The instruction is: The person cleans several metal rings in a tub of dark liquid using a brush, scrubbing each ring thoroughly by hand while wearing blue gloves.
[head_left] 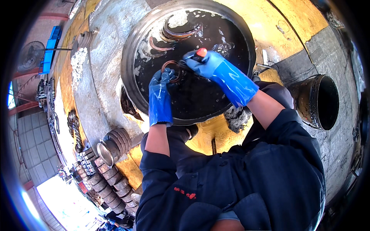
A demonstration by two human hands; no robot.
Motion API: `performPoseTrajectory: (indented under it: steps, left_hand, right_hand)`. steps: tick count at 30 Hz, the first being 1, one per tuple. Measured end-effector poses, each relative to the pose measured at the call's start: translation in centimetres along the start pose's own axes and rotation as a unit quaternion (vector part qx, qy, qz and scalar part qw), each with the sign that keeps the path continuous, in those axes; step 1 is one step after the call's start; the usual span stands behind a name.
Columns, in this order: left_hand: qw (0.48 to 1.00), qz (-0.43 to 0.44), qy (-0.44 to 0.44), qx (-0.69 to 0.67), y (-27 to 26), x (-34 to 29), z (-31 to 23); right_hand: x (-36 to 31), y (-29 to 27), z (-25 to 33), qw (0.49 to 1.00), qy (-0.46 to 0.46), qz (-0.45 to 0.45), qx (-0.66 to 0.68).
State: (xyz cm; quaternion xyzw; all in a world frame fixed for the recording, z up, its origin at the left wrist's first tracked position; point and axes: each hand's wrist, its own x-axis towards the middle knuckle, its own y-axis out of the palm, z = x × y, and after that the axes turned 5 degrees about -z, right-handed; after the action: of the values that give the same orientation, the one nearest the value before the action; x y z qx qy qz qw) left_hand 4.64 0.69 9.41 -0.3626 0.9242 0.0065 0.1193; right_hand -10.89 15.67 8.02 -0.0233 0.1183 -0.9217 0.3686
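Observation:
A brown metal ring point(179, 74), possibly more than one together, is upright over the dark liquid point(192, 94) in a wide round metal pan point(129, 61). My left hand point(160, 86), in a blue rubber glove, is closed on the ring's lower left side. My right hand point(206, 63), gloved likewise, grips a tool with a red and black handle point(201, 52). The tool's working end points toward the ring's right side; its kind is too dark to make out. Beyond my hands, several curved metal rings point(179, 35) lie partly sunk in the liquid.
A dark, grimy bucket point(308, 102) lies tipped at the right. To the left are a stack of ring-shaped metal parts point(115, 144), rows of cylindrical parts point(111, 181) and a dark coiled chain-like heap point(74, 129). A grey, dirty rag point(238, 117) sits by the pan's near edge.

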Motion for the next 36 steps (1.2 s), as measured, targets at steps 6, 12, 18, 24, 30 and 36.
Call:
performPoseTrajectory:
  steps: [6, 12, 18, 24, 30, 36]
  left_hand:
    - [1.000, 0.000, 0.004, -0.001, 0.6, -0.1, 0.1]
    - [1.000, -0.004, 0.001, 0.009, 0.5, -0.6, -0.4]
    - [1.000, -0.001, 0.007, 0.008, 0.7, -0.5, -0.4]
    - [1.000, -0.011, 0.015, 0.020, 0.2, -1.3, -0.9]
    - [0.999, -0.010, 0.019, 0.025, 0.7, -1.4, -1.7]
    - [1.000, -0.016, 0.024, 0.005, 0.7, -1.0, -1.1]
  right_hand:
    - [0.2, 0.1, -0.2, 0.960, -0.249, -0.073, -0.107]
    - [-0.7, -0.5, 1.3, 0.991, -0.045, -0.018, -0.124]
    - [-0.1, 0.2, 0.6, 0.970, -0.206, -0.081, -0.104]
    - [0.6, 1.0, -0.8, 0.980, 0.197, -0.001, 0.021]
    - [1.5, 0.8, -4.1, 0.961, 0.275, -0.028, 0.010]
    - [-0.2, -0.2, -0.3, 0.983, 0.155, -0.028, -0.099]
